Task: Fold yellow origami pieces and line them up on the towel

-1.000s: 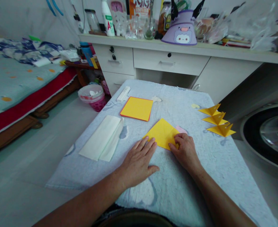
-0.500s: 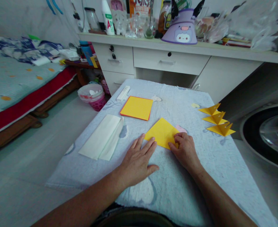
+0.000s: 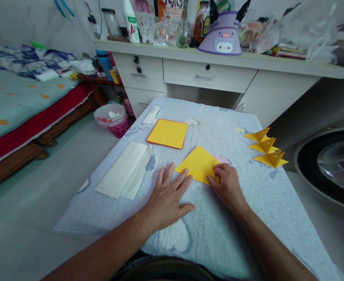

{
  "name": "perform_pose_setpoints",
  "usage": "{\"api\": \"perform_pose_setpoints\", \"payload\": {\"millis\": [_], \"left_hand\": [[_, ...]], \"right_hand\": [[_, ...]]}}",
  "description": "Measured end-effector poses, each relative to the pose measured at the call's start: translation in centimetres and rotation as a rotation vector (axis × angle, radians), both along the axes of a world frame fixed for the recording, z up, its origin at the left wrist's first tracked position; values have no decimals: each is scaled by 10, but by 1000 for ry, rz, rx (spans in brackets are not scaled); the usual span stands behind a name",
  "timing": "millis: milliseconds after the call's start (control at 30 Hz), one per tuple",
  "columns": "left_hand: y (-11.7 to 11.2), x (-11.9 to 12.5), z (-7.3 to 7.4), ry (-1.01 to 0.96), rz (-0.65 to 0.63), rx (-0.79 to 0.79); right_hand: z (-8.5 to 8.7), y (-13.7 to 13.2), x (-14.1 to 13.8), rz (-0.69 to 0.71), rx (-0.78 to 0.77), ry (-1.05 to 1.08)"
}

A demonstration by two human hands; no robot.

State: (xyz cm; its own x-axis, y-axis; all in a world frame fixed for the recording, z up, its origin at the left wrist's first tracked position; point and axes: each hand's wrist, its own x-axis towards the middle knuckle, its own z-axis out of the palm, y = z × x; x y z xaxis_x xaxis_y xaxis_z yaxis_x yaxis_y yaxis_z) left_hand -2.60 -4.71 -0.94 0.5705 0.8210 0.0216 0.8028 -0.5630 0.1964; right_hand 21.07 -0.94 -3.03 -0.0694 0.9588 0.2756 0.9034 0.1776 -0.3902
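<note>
A yellow sheet of folded origami paper (image 3: 198,163) lies flat on the cloth-covered table, a point toward the back. My left hand (image 3: 167,199) is spread open, palm down, with two fingertips on the paper's near left edge. At the paper's right corner, my right hand (image 3: 227,183) pinches it between thumb and curled fingers. Beyond the sheet, to the left, sits a square stack of paper (image 3: 168,133), yellow on top with red showing at its edge. Several folded yellow paper figures (image 3: 271,159) stand in a row on the right.
A folded whitish cloth or tissue (image 3: 125,169) rests left of my left hand. Behind it is a small white box (image 3: 151,116). A white desk (image 3: 204,74) with jars and a purple visor (image 3: 223,35) stands behind the table. A front-loading washer (image 3: 332,168) is at the right.
My left hand's fingers have spread wider and slid slightly left, uncovering the paper's left corner. My right hand keeps its pinch. The whole view has shifted a little.
</note>
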Motion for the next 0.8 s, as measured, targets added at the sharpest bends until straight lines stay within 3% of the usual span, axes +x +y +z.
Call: {"api": "perform_pose_setpoints", "payload": {"millis": [800], "left_hand": [[-4,9,-8,0,-7,50]], "right_hand": [[-1,0,2,23,14,-16]]}}
